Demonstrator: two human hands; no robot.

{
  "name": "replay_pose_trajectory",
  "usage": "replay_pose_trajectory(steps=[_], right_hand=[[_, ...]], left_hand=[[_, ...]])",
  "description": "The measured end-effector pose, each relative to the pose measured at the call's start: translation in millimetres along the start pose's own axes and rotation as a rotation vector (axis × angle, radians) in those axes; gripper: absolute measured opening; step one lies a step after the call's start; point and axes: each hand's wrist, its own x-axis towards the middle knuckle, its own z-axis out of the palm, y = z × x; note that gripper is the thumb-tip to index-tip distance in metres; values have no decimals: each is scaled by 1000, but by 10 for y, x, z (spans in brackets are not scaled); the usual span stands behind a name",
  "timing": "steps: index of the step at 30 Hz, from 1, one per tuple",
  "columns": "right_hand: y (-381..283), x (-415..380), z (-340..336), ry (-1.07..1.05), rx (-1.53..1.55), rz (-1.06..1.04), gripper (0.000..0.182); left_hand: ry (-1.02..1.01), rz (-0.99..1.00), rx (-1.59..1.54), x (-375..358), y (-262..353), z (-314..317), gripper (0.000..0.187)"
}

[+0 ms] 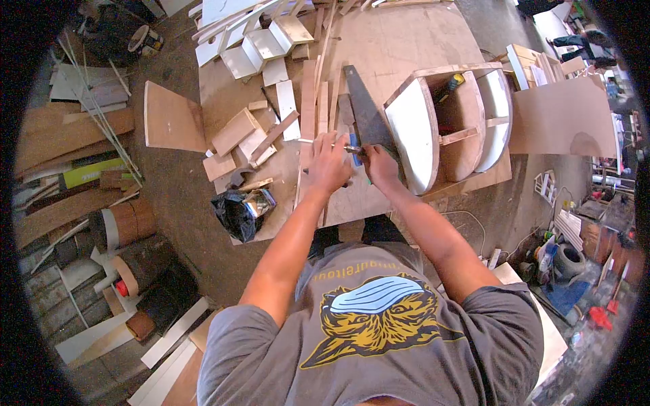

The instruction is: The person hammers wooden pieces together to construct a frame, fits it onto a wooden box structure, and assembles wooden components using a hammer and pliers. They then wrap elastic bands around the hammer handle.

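Note:
My left hand (330, 162) is closed at the near side of the workbench, with a thin white stick (306, 141) poking out to its left. Between the two hands runs a slim dark, partly shiny rod-like thing (353, 149), too small to name. My right hand (380, 164) pinches its right end. Just beneath the hands, something blue (356, 160) shows in part. A handsaw (369, 111) lies beyond them, its wide end near my right hand. To the right stands a curved wooden cabinet frame (462, 128) with white panels.
Wood offcuts (237, 132) and white stepped pieces (261, 49) crowd the left of the workbench (399, 37). A black plastic bag (237, 215) sits at its near left corner. A yellow-and-black handled tool (452, 85) rests in the cabinet. Another person (586, 47) is at far right.

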Motion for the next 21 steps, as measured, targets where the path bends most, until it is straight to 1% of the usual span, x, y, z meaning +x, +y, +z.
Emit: replay_pose_trajectory(steps=[2,5,8,10,11,12,14,15,17,20,21], right_hand=[[-50,-10,-47,-11,64,72,27],[-15,49,99,-28,68,187,32],[-75,128,142,-63,72,302,40],[-59,167,221,-40,67,308,43],[-42,190,258,-27,64,311,44],[-22,211,293,-26,69,312,45],[-89,230,265,-26,79,315,47],[-130,224,247,-38,55,363,47],[-396,226,-33,-59,8,456,48],[-307,77,136,2,151,19,50],[-324,18,220,-73,63,-105,47]], left_hand=[[21,-43,5,-97,-74,-4,58],[-37,-40,27,-378,-321,187,57],[-350,-181,49,-601,-404,230,55],[-302,-439,-72,-690,-400,232,47],[-276,-566,-133,-699,-400,232,47],[-332,-637,-141,-687,-420,232,47],[-445,-780,-154,-681,-487,227,52],[-450,-761,-191,-721,-526,259,56],[-456,-721,-266,-800,-621,375,66],[-428,-785,-456,-857,-694,488,60],[-435,-819,-498,-870,-714,528,58]])
